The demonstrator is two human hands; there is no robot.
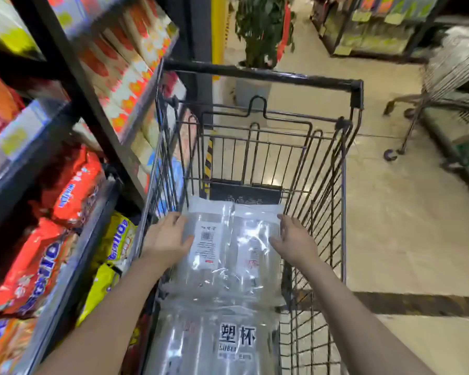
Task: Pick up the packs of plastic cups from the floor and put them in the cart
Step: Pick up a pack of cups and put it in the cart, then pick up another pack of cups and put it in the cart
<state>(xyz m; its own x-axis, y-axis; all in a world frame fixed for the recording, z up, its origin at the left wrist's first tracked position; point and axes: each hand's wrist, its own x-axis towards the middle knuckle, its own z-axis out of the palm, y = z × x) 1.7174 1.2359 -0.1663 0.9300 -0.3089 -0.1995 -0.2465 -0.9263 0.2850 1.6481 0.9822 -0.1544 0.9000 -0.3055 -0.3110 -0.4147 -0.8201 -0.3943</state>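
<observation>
step: settling top pack of cups [228,247] flat inside cart [344,185], over lower pack [214,339]
left hand [165,239]: fingers straight, pressed against pack's left edge
right hand [295,242]: fingers loosely spread, just beside right edge, contact unclear
tip: lower evenly, keep clear of cart wires, let go only once flat
nearby: snack shelf [65,185] left of cart

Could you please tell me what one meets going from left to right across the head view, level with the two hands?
Red snack bags → left hand → pack of plastic cups → right hand → cart side → floor.
</observation>
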